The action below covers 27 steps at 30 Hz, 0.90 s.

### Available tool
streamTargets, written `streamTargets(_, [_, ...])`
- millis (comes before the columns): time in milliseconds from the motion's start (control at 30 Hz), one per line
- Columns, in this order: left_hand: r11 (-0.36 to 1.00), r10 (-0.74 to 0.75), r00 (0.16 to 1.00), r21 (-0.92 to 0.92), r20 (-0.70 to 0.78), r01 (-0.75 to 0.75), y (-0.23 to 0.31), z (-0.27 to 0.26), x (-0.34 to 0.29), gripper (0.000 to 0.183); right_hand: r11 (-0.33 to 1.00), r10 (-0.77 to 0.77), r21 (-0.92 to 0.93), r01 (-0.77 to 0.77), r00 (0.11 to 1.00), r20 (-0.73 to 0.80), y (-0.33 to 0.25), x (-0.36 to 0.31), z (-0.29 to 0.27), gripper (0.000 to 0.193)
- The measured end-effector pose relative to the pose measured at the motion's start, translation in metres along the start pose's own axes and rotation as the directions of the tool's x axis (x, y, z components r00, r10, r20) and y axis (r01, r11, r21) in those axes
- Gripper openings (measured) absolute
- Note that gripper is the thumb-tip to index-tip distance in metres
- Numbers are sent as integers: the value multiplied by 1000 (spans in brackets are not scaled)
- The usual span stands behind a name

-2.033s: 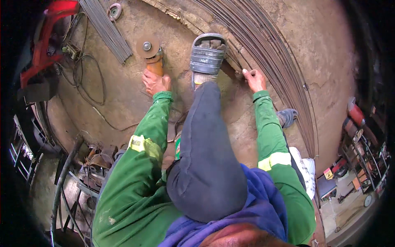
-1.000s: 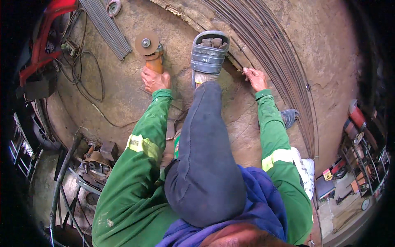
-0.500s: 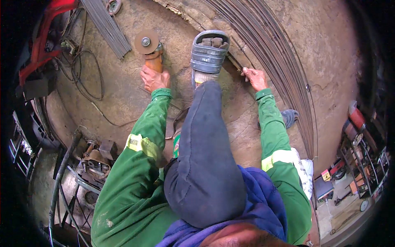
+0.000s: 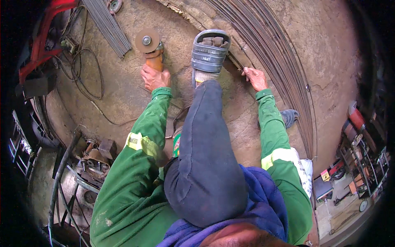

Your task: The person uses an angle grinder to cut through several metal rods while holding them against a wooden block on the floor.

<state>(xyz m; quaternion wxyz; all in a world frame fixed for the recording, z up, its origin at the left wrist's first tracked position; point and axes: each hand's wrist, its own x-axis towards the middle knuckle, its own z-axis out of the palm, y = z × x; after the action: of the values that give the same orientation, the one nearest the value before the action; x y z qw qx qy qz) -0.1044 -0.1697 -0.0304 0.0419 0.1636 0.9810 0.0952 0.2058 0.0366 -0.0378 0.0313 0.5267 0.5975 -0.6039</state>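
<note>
My left hand (image 4: 155,78) is wrapped round the orange body of an angle grinder (image 4: 154,63). The grinder's brown cutting disc (image 4: 147,40) faces up, with a metal nut at its centre; whether it spins I cannot tell. To the right, my right hand (image 4: 256,78) pinches a thin dark metal rod (image 4: 235,61) between thumb and fingers. That rod runs up and left toward my sandalled foot (image 4: 210,51), which stands between the two hands. Whether the sole presses on the rod is hidden.
A long bundle of thin rods (image 4: 271,45) curves along the floor at right. Shorter grey bars (image 4: 108,29) lie at upper left, near a loose black cable (image 4: 101,80) and a red metal frame (image 4: 41,45). Metal scraps (image 4: 96,158) sit at lower left, a cluttered rack (image 4: 364,152) at far right.
</note>
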Motion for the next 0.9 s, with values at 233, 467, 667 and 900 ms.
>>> streamTargets(233, [999, 41, 998, 2, -46, -40, -2, 3, 0, 63, 1000, 11, -13, -11, 1000, -8, -4, 0, -1, 46])
streamTargets(467, [999, 34, 999, 11, -22, -34, -2, 2, 0, 63, 1000, 8, -4, -8, 999, -41, -2, 0, -1, 42])
streamTargets(667, [999, 15, 1000, 36, -20, -14, -1, 2, -1, 63, 999, -29, -27, 28, 999, -38, -7, 0, -1, 40])
streamTargets(900, [1000, 28, 999, 13, -17, -27, -1, 3, -1, 62, 996, 23, -87, -25, 1000, -17, -11, -1, -5, 44])
